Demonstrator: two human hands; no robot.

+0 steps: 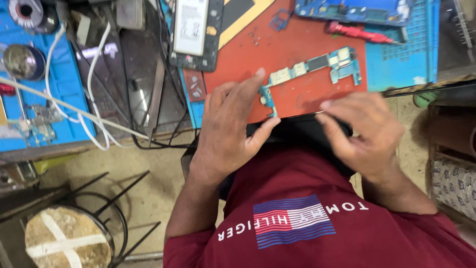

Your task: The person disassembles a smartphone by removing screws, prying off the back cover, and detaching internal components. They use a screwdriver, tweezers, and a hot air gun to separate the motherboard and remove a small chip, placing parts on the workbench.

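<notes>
Hands over the near edge of the bench (148, 59), seen from the head camera. Left hand (233, 124) rests on the red work mat (292, 44), fingers spread wide, index tip and thumb touching the left end of the phone circuit board (312, 67); not gripping it, just pressing at the edge. Board lies flat on the mat, long and narrow, teal with metal shields, running up to the right. Right hand (364, 131) hovers just off the mat's near edge, fingers curled loosely, blurred; can't tell if it holds anything. Opened phone with white battery (194, 32) sits at the top, straddling the mat's left edge. Red-handled tool (357, 33) lies beyond the board on the blue mat (406, 54), with another blue board or frame (354, 11) past it. Left of the bench: white cables (94, 79), solder spool (27, 11), second blue mat (62, 74). Round stool (67, 238) on the floor, lower left.
</notes>
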